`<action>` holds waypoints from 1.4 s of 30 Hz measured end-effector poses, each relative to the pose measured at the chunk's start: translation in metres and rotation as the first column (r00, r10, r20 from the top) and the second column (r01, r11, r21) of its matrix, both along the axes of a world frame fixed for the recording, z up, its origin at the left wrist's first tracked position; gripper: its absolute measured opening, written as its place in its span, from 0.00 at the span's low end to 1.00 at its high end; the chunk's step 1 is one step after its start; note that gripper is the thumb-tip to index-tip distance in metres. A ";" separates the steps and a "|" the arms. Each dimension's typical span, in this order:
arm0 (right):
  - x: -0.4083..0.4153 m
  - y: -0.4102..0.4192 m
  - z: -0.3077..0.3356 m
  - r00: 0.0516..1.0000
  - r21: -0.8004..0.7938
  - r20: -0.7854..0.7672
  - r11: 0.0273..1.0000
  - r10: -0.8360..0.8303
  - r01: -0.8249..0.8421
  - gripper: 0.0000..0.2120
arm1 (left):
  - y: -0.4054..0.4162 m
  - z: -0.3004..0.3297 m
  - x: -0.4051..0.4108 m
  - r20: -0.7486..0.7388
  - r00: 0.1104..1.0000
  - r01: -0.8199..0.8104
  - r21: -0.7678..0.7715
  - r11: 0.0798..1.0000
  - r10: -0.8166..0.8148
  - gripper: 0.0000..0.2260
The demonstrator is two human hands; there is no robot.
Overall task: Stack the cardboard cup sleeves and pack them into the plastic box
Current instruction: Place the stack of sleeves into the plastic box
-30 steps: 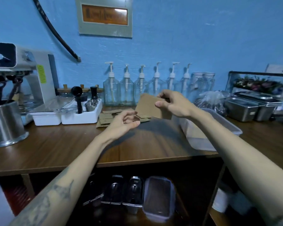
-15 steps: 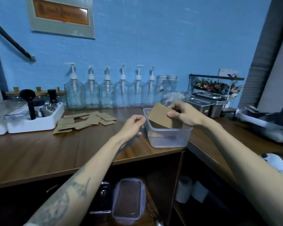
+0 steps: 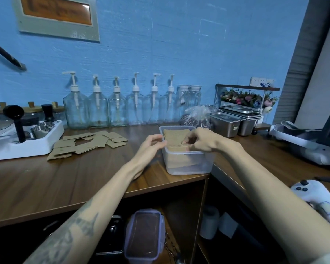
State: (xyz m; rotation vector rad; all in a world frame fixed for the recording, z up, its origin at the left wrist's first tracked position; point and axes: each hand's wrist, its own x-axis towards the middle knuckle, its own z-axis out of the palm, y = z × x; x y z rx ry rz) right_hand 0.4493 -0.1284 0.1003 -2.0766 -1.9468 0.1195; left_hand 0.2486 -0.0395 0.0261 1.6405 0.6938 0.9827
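Observation:
A clear plastic box stands near the corner of the wooden counter. Brown cardboard sleeves stand stacked inside it, leaning toward the back. My right hand reaches over the box's right rim with curled fingers pinching the stack's front edge. At the box's left rim, my left hand has relaxed fingers and holds nothing. A loose pile of several flat sleeves lies on the counter to the left.
A row of glass pump bottles lines the blue wall. A white tray with metal cups sits at left, steel pans and a plastic bag behind the box. A lidded container lies under the counter.
My right hand has lowered the sleeve stack from above the rim down into the box. My left hand has come up to the box's left rim. The view has turned right.

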 end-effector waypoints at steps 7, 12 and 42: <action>0.006 0.010 -0.005 0.999 0.062 -0.029 0.998 -0.013 0.015 0.15 | 0.000 -0.002 -0.002 0.050 0.998 0.025 -0.013 1.000 -0.024 0.16; 0.008 0.011 -0.006 1.000 0.093 -0.006 0.995 -0.018 0.018 0.13 | -0.002 0.000 -0.003 0.058 0.998 0.027 -0.010 1.000 -0.026 0.14; -0.179 0.093 -0.009 0.924 0.254 -0.132 0.914 0.358 -0.317 0.08 | 0.050 0.015 -0.204 -0.305 0.859 -0.300 0.351 0.887 0.411 0.13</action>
